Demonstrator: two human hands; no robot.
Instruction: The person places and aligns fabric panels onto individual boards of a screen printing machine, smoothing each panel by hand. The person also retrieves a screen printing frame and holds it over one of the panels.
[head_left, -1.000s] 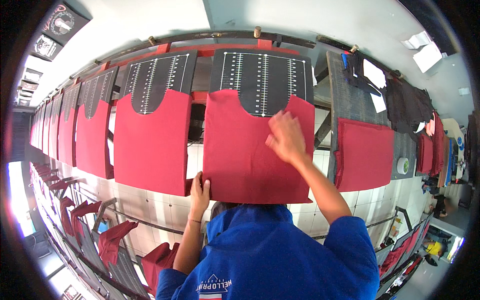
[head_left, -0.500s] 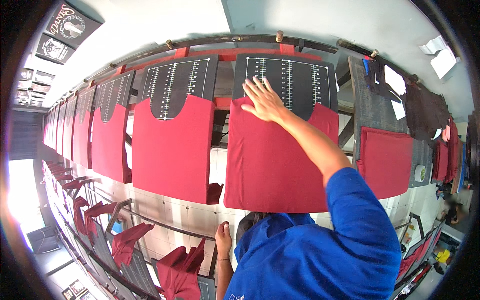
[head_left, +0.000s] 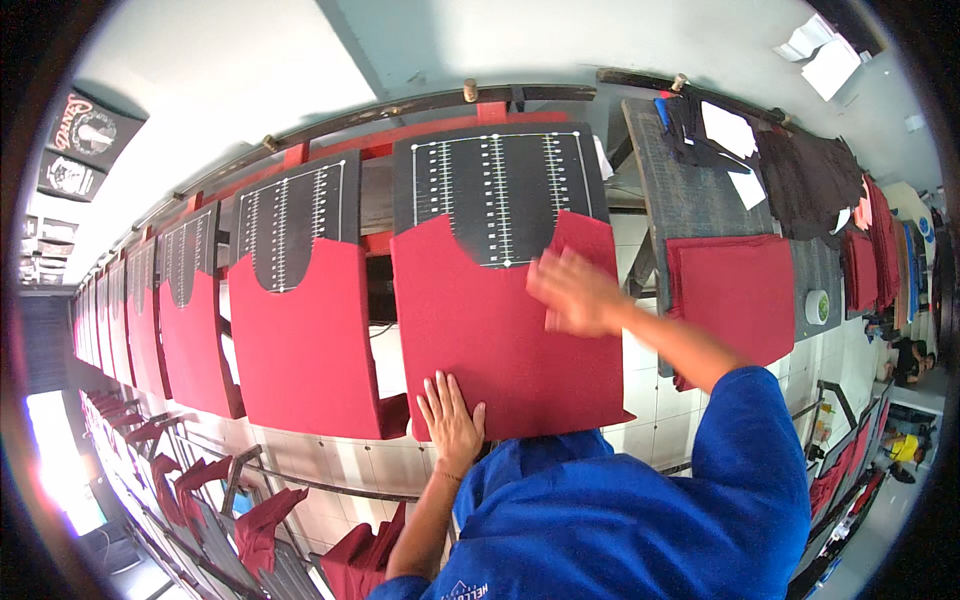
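A dark red cut fabric panel (head_left: 500, 350) with a scooped neckline lies on a black board (head_left: 470, 190) marked with white ruled scales. My left hand (head_left: 452, 418) rests open on the panel's lower left corner, its fingers spread. Over the right side of the neckline is my right hand (head_left: 578, 292), its fingers stretched out and a little blurred by motion; whether it touches the cloth I cannot tell. Neither hand grips anything. The panel looks mostly smooth, with its curved edge framing the scales.
Leftward runs a row of similar boards bearing red panels (head_left: 300, 350). To the right, a grey table (head_left: 655, 190) carries a stack of folded red fabric (head_left: 735, 300), dark cloth (head_left: 815, 185) and a small round white container (head_left: 817, 307). Behind me stand racks with draped red pieces (head_left: 268, 525).
My right hand has come down from the panel's upper left to the neckline's right side. My left hand has risen onto the lower left corner. The panel's left shoulder lies flatter.
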